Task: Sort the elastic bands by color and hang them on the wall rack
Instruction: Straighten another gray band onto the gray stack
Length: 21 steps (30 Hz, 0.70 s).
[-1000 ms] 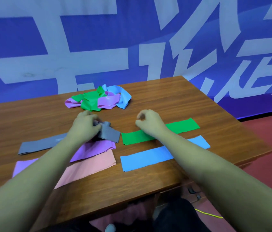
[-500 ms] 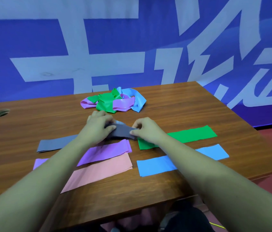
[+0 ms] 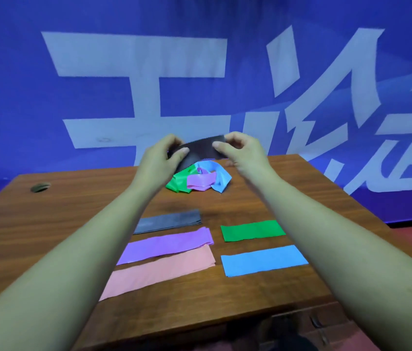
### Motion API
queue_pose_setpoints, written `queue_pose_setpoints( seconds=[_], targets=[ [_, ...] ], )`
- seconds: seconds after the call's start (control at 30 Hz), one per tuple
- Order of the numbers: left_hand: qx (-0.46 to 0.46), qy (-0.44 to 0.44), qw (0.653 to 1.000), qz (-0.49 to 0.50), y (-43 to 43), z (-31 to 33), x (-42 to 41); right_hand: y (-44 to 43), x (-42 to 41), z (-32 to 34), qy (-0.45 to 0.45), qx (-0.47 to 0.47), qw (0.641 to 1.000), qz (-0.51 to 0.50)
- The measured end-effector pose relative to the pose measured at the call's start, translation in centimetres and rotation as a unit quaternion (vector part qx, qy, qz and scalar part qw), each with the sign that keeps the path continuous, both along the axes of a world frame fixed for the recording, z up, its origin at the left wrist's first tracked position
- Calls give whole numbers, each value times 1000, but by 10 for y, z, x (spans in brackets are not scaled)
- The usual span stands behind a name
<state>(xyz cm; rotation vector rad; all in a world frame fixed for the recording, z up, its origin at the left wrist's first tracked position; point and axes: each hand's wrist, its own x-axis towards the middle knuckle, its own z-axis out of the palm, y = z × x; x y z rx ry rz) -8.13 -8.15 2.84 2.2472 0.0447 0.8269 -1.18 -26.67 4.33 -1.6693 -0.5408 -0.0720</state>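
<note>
Two hands hold a dark grey band (image 3: 201,150) in the air above the table (image 3: 73,211).
The left hand (image 3: 160,158) and the right hand (image 3: 240,150) each pinch one end between thumb and curled fingers, and the band is spread between them, over the tangled pile (image 3: 200,182). Flat on the table lie five more: a grey strip (image 3: 172,220), a purple strip (image 3: 169,245), a pink strip (image 3: 159,272), a green strip (image 3: 253,230) and a blue strip (image 3: 263,259).

A heap of bands (image 3: 200,182) lies at the far middle of the counter (image 3: 301,211). Nearer, flat bands lie in two columns. On the left, the far-left band (image 3: 172,220) lies behind the middle-left band (image 3: 167,245), which touches the near-left band (image 3: 159,273). On the right, the far-right band (image 3: 253,230) lies behind the near-right band (image 3: 263,260), the two apart. Above the heap, the left hand (image 3: 160,158) and right hand (image 3: 243,153) pinch the held band (image 3: 200,150) between them. A cable hole (image 3: 39,187) sits far left. A banner (image 3: 124,72) stands behind the counter.
</note>
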Motion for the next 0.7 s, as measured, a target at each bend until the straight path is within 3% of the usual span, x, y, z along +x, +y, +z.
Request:
queue_pose_setpoints(
  seconds=[0.13,0.33,0.63,0.7],
  targets=[
    [4,44,999,-17,8,0,-20,0,-11,16,20,-18,1000,-16],
    [-64,136,987,-60,33,-6,-54,18,-24,18,96,5,995,-29],
    [-26,308,943,-120,93,-37,-98,33,-33,5,101,-21,992,-71],
    [-54,346,925,-146,104,-47,-110,34,-30,-3,108,-33,990,-85]
  ],
)
